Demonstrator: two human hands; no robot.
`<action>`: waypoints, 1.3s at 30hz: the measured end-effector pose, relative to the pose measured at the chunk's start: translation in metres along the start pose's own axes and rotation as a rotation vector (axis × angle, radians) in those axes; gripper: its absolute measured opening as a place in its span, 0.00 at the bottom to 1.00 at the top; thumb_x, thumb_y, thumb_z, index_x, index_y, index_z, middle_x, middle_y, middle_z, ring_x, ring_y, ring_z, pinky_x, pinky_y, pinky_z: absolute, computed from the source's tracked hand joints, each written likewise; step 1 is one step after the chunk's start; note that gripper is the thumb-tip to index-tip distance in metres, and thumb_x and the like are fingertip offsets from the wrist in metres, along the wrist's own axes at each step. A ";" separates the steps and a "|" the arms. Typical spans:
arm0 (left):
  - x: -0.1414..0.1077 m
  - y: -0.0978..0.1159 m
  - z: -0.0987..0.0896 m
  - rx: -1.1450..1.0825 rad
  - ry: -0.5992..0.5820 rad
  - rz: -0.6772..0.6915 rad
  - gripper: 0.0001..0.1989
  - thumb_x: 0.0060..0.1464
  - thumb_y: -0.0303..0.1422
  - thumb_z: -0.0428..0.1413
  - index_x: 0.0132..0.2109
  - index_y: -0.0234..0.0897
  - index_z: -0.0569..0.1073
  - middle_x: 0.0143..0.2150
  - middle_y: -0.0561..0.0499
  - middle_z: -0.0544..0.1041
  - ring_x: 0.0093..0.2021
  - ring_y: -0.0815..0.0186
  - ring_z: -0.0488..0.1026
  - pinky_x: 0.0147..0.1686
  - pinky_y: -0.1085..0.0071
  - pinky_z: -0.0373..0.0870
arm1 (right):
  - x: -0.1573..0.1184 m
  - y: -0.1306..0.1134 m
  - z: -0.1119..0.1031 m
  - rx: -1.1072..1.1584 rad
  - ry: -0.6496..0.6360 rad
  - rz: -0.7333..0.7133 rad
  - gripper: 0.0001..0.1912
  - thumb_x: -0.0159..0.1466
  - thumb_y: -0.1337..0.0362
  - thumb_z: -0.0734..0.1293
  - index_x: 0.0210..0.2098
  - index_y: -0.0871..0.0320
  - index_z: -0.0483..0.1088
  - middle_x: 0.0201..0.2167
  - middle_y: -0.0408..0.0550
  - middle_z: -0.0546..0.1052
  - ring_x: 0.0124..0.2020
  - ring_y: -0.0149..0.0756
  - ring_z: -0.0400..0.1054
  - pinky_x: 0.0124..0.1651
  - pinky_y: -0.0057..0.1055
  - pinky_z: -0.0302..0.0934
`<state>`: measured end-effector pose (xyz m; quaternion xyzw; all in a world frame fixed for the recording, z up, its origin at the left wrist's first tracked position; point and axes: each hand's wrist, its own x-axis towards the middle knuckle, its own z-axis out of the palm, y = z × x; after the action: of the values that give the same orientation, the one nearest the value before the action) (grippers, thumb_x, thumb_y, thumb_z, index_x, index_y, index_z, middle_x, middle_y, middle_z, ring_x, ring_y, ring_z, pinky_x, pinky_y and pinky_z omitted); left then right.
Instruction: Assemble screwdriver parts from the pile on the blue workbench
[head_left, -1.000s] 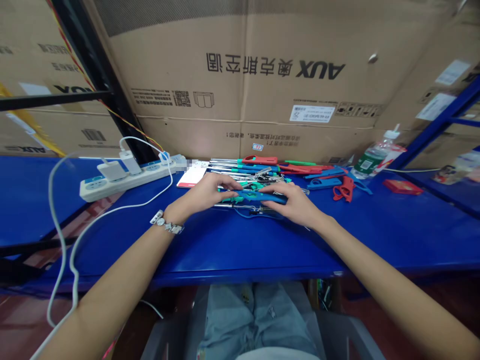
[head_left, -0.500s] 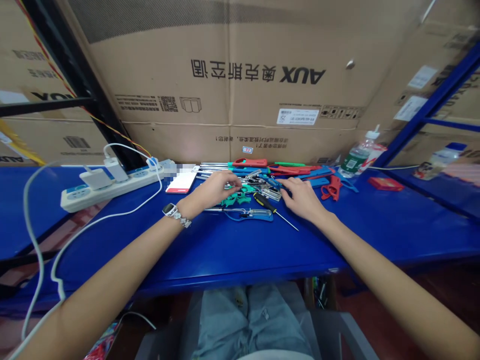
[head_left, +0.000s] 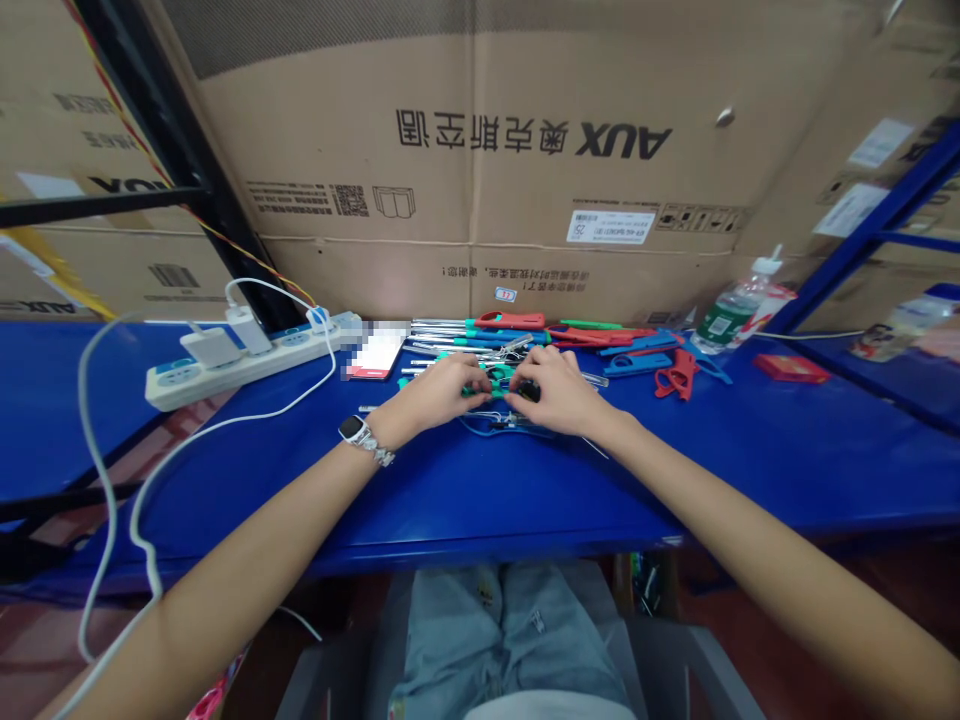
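Half a second ago your hands were apart on the tool pile; now your left hand (head_left: pixel 439 393) and right hand (head_left: pixel 553 393) meet over a small green tool (head_left: pixel 484 383), fingers curled around it, so both grips close on it just above the blue bench (head_left: pixel 465 490). A black-handled piece (head_left: pixel 529 391) sits by your right fingers. Behind lie red and blue tools (head_left: pixel 637 350), a power strip (head_left: pixel 240 357), a water bottle (head_left: pixel 731 310) and big cardboard boxes (head_left: pixel 480 160).

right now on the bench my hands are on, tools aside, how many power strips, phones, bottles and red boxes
power strip: 1
phone: 1
bottle: 1
red box: 1
total: 4
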<state>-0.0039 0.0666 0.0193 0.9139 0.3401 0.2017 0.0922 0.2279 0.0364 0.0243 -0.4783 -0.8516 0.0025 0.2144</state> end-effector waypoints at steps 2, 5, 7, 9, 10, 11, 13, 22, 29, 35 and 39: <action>-0.003 -0.001 0.000 -0.010 0.017 -0.001 0.09 0.65 0.34 0.57 0.42 0.38 0.81 0.39 0.46 0.76 0.41 0.61 0.73 0.44 0.63 0.69 | 0.010 -0.008 0.004 -0.051 -0.076 -0.027 0.07 0.66 0.58 0.74 0.33 0.54 0.78 0.38 0.53 0.74 0.48 0.52 0.67 0.54 0.52 0.58; -0.006 0.000 -0.002 -0.025 0.046 -0.006 0.07 0.65 0.33 0.58 0.43 0.37 0.81 0.42 0.45 0.77 0.44 0.59 0.75 0.47 0.62 0.71 | 0.018 -0.010 0.008 -0.071 -0.131 -0.049 0.09 0.68 0.61 0.72 0.31 0.55 0.78 0.36 0.52 0.75 0.48 0.52 0.67 0.53 0.50 0.57; -0.008 0.002 -0.003 -0.015 0.063 -0.001 0.07 0.63 0.33 0.60 0.46 0.37 0.80 0.45 0.45 0.77 0.47 0.58 0.75 0.49 0.61 0.72 | 0.019 -0.008 0.010 -0.037 -0.104 -0.035 0.09 0.68 0.62 0.71 0.31 0.55 0.78 0.35 0.52 0.76 0.47 0.51 0.68 0.52 0.49 0.57; -0.008 0.006 -0.003 0.023 0.081 0.016 0.10 0.62 0.34 0.62 0.49 0.38 0.79 0.47 0.44 0.77 0.51 0.56 0.74 0.51 0.60 0.72 | 0.017 -0.004 0.010 0.029 -0.057 -0.003 0.09 0.69 0.63 0.70 0.32 0.55 0.78 0.35 0.50 0.78 0.45 0.49 0.70 0.52 0.48 0.57; -0.008 0.008 -0.002 0.047 0.084 0.025 0.11 0.62 0.35 0.63 0.50 0.38 0.79 0.48 0.44 0.77 0.52 0.56 0.74 0.52 0.60 0.72 | 0.016 -0.003 0.010 0.062 -0.037 0.014 0.09 0.69 0.63 0.70 0.32 0.55 0.78 0.35 0.50 0.78 0.44 0.47 0.70 0.51 0.47 0.57; -0.008 0.011 -0.002 0.070 0.082 0.031 0.11 0.62 0.35 0.63 0.50 0.38 0.78 0.48 0.44 0.77 0.52 0.55 0.74 0.52 0.60 0.72 | 0.015 -0.003 0.010 0.089 -0.023 0.028 0.09 0.69 0.63 0.69 0.31 0.55 0.77 0.34 0.49 0.79 0.43 0.47 0.71 0.51 0.46 0.57; -0.007 0.017 0.000 0.107 0.067 0.029 0.10 0.63 0.34 0.62 0.50 0.37 0.78 0.47 0.44 0.78 0.50 0.55 0.75 0.49 0.61 0.72 | 0.012 -0.004 0.009 0.124 0.000 0.049 0.10 0.69 0.64 0.69 0.30 0.55 0.76 0.33 0.49 0.79 0.42 0.46 0.72 0.50 0.45 0.57; -0.005 0.029 -0.008 -0.198 0.236 -0.071 0.13 0.66 0.32 0.57 0.55 0.37 0.78 0.38 0.48 0.82 0.37 0.64 0.78 0.40 0.66 0.74 | 0.004 -0.011 0.010 0.444 0.228 0.061 0.09 0.71 0.59 0.66 0.37 0.55 0.75 0.37 0.48 0.81 0.40 0.41 0.74 0.49 0.41 0.64; -0.006 0.018 -0.004 -0.666 0.198 -0.172 0.17 0.68 0.38 0.55 0.58 0.37 0.74 0.37 0.47 0.83 0.37 0.64 0.81 0.40 0.65 0.78 | -0.004 -0.016 0.015 0.622 0.155 -0.025 0.07 0.67 0.61 0.68 0.44 0.54 0.74 0.38 0.47 0.83 0.39 0.39 0.76 0.45 0.37 0.68; -0.008 0.016 -0.001 -0.747 0.222 -0.214 0.14 0.62 0.44 0.61 0.44 0.38 0.71 0.35 0.47 0.83 0.36 0.63 0.82 0.38 0.66 0.79 | -0.006 -0.023 0.015 0.642 0.172 0.007 0.12 0.66 0.61 0.70 0.49 0.54 0.76 0.36 0.47 0.83 0.37 0.39 0.76 0.43 0.36 0.68; -0.011 0.016 -0.004 -0.767 0.136 -0.189 0.11 0.63 0.41 0.59 0.43 0.37 0.74 0.37 0.45 0.83 0.39 0.63 0.83 0.41 0.65 0.80 | -0.003 -0.020 0.013 0.648 0.187 0.055 0.10 0.69 0.57 0.68 0.40 0.54 0.79 0.35 0.47 0.84 0.35 0.40 0.76 0.41 0.37 0.67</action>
<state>-0.0042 0.0478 0.0243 0.7624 0.3282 0.3645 0.4221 0.2080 0.0253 0.0155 -0.4063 -0.7699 0.2348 0.4324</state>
